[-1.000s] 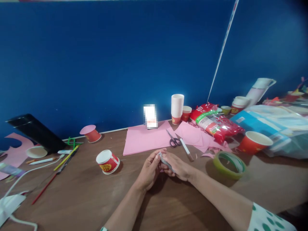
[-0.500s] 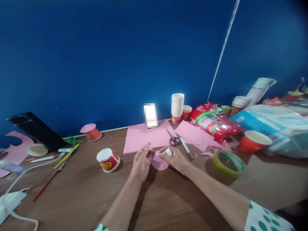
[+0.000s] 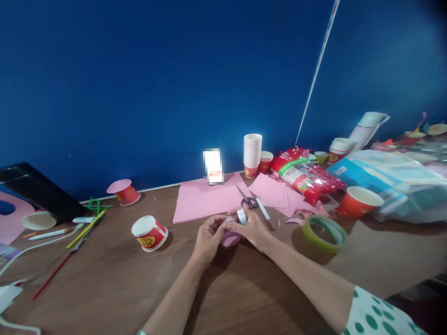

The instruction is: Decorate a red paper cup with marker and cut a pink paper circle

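Observation:
My left hand (image 3: pixel 208 239) and my right hand (image 3: pixel 254 229) meet over a round pink paper piece (image 3: pixel 230 239) on the table. Between the left fingertips is a small clear-and-white piece (image 3: pixel 228 219), and the right fingertips touch it or lie right beside it. A short white cylinder (image 3: pixel 241 216) sticks up out of my closed right hand; its lower part is hidden. Just behind the hands are scissors (image 3: pixel 248 201) and a white pen (image 3: pixel 263 209). An upturned red-and-white paper cup (image 3: pixel 150 234) stands to the left.
Pink sheets (image 3: pixel 209 197) lie against the blue wall. To the right are a yellow-green tape roll (image 3: pixel 323 232), a red packet (image 3: pixel 300 172), an orange cup (image 3: pixel 359 203) and plastic bags (image 3: pixel 401 186). A cup topped with pink paper (image 3: pixel 123 190), brushes and a cable lie at left.
My hands have come together over the pink circle, the right moving in to meet the left at the small piece. The whole view has shifted slightly.

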`<state>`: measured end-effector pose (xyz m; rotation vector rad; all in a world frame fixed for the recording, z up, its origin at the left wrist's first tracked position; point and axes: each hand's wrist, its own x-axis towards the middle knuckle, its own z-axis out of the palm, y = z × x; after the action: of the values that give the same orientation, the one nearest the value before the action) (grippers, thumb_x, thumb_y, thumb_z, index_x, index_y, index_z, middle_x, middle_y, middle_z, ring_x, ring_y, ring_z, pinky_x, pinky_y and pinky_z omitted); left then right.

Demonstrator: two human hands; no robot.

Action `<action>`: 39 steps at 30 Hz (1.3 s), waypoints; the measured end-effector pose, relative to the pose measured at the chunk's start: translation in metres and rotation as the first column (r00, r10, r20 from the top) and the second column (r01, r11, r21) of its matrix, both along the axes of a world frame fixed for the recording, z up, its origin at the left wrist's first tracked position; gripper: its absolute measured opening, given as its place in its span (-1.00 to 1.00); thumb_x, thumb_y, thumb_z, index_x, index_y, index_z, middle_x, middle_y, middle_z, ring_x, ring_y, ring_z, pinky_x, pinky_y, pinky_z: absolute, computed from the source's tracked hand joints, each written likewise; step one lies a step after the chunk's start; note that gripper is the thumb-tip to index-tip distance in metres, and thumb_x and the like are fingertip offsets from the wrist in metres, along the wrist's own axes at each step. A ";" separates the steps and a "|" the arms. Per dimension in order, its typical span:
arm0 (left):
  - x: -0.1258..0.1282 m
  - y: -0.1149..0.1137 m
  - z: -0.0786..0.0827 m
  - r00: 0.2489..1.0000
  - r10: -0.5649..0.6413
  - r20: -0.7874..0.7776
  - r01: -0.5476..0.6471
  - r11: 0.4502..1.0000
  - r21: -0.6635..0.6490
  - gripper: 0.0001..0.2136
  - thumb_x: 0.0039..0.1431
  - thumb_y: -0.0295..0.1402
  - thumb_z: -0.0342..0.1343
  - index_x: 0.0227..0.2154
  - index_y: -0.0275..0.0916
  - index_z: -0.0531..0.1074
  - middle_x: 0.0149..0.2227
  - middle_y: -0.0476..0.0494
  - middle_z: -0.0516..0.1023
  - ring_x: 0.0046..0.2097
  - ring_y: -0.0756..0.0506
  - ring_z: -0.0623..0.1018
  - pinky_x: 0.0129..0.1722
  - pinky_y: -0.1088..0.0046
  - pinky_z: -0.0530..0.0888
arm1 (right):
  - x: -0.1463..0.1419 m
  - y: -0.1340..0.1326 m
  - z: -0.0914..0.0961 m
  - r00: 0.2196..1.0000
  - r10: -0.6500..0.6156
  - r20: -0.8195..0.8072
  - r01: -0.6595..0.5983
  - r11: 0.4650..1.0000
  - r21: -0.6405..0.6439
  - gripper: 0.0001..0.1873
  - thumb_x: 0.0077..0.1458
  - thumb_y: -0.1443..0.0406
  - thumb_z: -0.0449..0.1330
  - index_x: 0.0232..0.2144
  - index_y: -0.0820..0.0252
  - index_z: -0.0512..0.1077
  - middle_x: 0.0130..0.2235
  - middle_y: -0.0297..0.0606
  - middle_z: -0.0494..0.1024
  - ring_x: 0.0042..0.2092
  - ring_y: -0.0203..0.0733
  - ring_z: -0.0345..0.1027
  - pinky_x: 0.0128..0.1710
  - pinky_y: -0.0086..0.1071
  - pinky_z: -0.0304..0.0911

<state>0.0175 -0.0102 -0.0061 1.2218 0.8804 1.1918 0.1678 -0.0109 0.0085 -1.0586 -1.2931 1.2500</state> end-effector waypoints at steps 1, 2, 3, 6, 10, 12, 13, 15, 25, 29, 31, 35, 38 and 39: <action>0.000 -0.001 0.000 1.000 -0.010 0.006 0.010 1.000 -0.006 -0.74 0.00 -0.27 0.22 -0.26 -0.29 0.45 -0.26 -0.16 0.58 -0.20 -0.09 0.55 -0.16 0.38 0.46 | 0.000 0.000 0.000 1.000 -0.008 -0.002 0.008 1.000 -0.003 -0.57 -0.23 0.16 0.38 -0.30 0.24 0.42 -0.49 -0.42 0.37 -0.48 -0.35 0.22 -0.48 -0.46 0.19; 0.001 -0.001 0.000 1.000 -0.019 0.010 0.019 1.000 -0.012 -0.74 0.00 -0.27 0.22 -0.26 -0.30 0.45 -0.26 -0.17 0.58 -0.21 -0.09 0.55 -0.16 0.37 0.47 | -0.001 0.000 0.000 1.000 -0.017 0.001 0.017 1.000 0.000 -0.58 -0.26 0.16 0.39 -0.33 0.24 0.42 -0.49 -0.42 0.37 -0.48 -0.36 0.21 -0.48 -0.46 0.19; 0.001 -0.002 0.000 0.999 -0.030 0.013 0.030 0.999 -0.022 -0.73 0.00 -0.26 0.22 -0.25 -0.30 0.44 -0.25 -0.18 0.58 -0.20 -0.09 0.55 -0.15 0.36 0.47 | -0.001 0.001 0.000 1.000 -0.024 0.007 0.024 1.000 0.007 -0.59 -0.27 0.15 0.40 -0.36 0.24 0.43 -0.49 -0.42 0.37 -0.48 -0.36 0.21 -0.49 -0.46 0.18; 0.000 0.000 -0.001 0.998 -0.067 0.014 0.068 0.997 -0.040 -0.65 0.02 -0.25 0.20 -0.13 -0.28 0.38 -0.18 -0.21 0.57 -0.16 -0.11 0.55 -0.11 0.31 0.46 | 0.002 0.003 0.003 0.999 -0.027 0.046 0.025 0.998 0.054 -0.63 -0.24 0.14 0.38 -0.41 0.24 0.42 -0.52 -0.43 0.35 -0.49 -0.37 0.20 -0.49 -0.47 0.17; -0.010 0.008 0.000 0.979 0.082 -0.188 -0.076 0.996 0.040 -0.62 0.01 -0.22 0.18 -0.12 -0.28 0.38 -0.23 -0.21 0.58 -0.18 -0.13 0.55 -0.13 0.32 0.44 | 0.019 0.010 0.007 0.955 -0.060 0.289 0.008 0.984 0.179 -0.72 -0.11 0.18 0.31 -0.33 0.21 0.45 -0.48 -0.38 0.42 -0.46 -0.33 0.26 -0.47 -0.47 0.18; -0.017 0.010 0.002 0.871 0.231 -0.433 -0.175 0.971 0.166 -0.71 0.02 -0.20 0.14 -0.23 -0.27 0.45 -0.28 -0.19 0.58 -0.24 -0.14 0.54 -0.19 0.32 0.42 | 0.030 0.015 0.007 0.869 -0.162 0.468 0.048 0.968 0.247 -0.80 -0.05 0.23 0.27 -0.34 0.19 0.45 -0.46 -0.34 0.47 -0.43 -0.28 0.31 -0.43 -0.45 0.20; -0.021 0.010 0.003 0.772 0.293 -0.565 -0.202 0.955 0.219 -0.75 0.03 -0.20 0.12 -0.28 -0.25 0.47 -0.32 -0.17 0.57 -0.28 -0.14 0.52 -0.22 0.31 0.41 | 0.035 0.018 0.007 0.807 -0.209 0.552 0.065 0.961 0.269 -0.85 -0.03 0.26 0.24 -0.35 0.19 0.46 -0.45 -0.32 0.49 -0.42 -0.26 0.33 -0.41 -0.44 0.19; -0.025 0.009 0.006 0.566 0.312 -0.763 -0.140 0.949 0.284 -0.77 0.08 -0.17 0.05 -0.38 -0.22 0.49 -0.35 -0.16 0.56 -0.29 -0.15 0.49 -0.25 0.30 0.37 | 0.043 0.022 0.004 0.687 -0.281 0.671 0.099 0.950 0.296 -0.87 -0.03 0.30 0.24 -0.35 0.17 0.46 -0.41 -0.29 0.53 -0.38 -0.22 0.37 -0.38 -0.42 0.19; -0.024 -0.001 0.009 0.228 0.344 -0.911 0.059 0.929 0.365 -0.59 -0.01 -0.08 0.14 -0.11 -0.17 0.45 -0.13 -0.23 0.44 -0.06 -0.24 0.38 -0.05 0.26 0.27 | 0.048 0.027 -0.003 0.517 -0.356 0.778 0.199 0.935 0.295 -0.50 -0.09 0.19 0.31 -0.05 0.15 0.39 -0.19 -0.14 0.57 -0.18 0.01 0.45 -0.26 -0.28 0.25; -0.024 0.000 0.009 0.179 0.348 -0.920 0.015 0.934 0.356 -0.54 0.00 -0.10 0.13 -0.04 -0.19 0.40 -0.06 -0.26 0.41 -0.03 -0.26 0.35 -0.04 0.25 0.26 | 0.039 0.021 0.001 0.661 -0.486 0.572 0.277 0.866 0.416 -0.57 0.00 0.21 0.22 -0.05 0.19 0.38 -0.23 -0.18 0.58 -0.22 -0.08 0.46 -0.22 -0.27 0.30; -0.023 0.000 0.009 0.168 0.348 -0.922 0.006 0.935 0.354 -0.56 0.02 -0.11 0.11 -0.06 -0.20 0.41 -0.03 -0.28 0.40 -0.01 -0.29 0.33 -0.04 0.22 0.26 | 0.031 0.016 0.003 0.694 -0.470 0.546 0.236 0.864 0.444 -0.64 -0.03 0.25 0.22 -0.13 0.20 0.42 -0.29 -0.19 0.58 -0.27 -0.09 0.46 -0.24 -0.29 0.32; -0.023 0.001 0.008 0.212 0.339 -0.917 0.001 0.938 0.347 -0.66 0.00 -0.16 0.13 -0.15 -0.16 0.45 -0.04 -0.22 0.43 -0.01 -0.29 0.34 -0.05 0.22 0.26 | 0.016 0.006 0.005 0.737 -0.297 0.607 0.074 0.928 0.365 -0.82 -0.05 0.36 0.18 -0.31 0.19 0.46 -0.37 -0.24 0.59 -0.36 -0.17 0.45 -0.31 -0.36 0.31; -0.023 0.002 0.008 0.283 0.329 -0.901 -0.004 0.940 0.342 -0.69 -0.04 -0.24 0.17 -0.18 -0.17 0.42 -0.13 -0.19 0.48 -0.07 -0.24 0.39 -0.09 0.27 0.28 | 0.012 0.003 0.004 0.765 -0.205 0.610 -0.010 0.944 0.331 -0.85 0.00 0.38 0.13 -0.34 0.20 0.47 -0.37 -0.21 0.59 -0.34 -0.15 0.46 -0.30 -0.37 0.30; -0.023 0.002 0.007 0.309 0.319 -0.896 -0.006 0.943 0.334 -0.69 -0.03 -0.27 0.17 -0.18 -0.18 0.40 -0.16 -0.18 0.50 -0.11 -0.23 0.42 -0.13 0.29 0.30 | 0.012 0.003 0.003 0.774 -0.189 0.605 -0.026 0.944 0.329 -0.84 0.03 0.37 0.11 -0.32 0.20 0.48 -0.36 -0.20 0.59 -0.33 -0.14 0.46 -0.30 -0.36 0.30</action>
<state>-0.0056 -0.0083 0.0012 2.1932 1.8018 0.6235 0.1795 -0.0078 0.0111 -1.3309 -1.8597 0.5753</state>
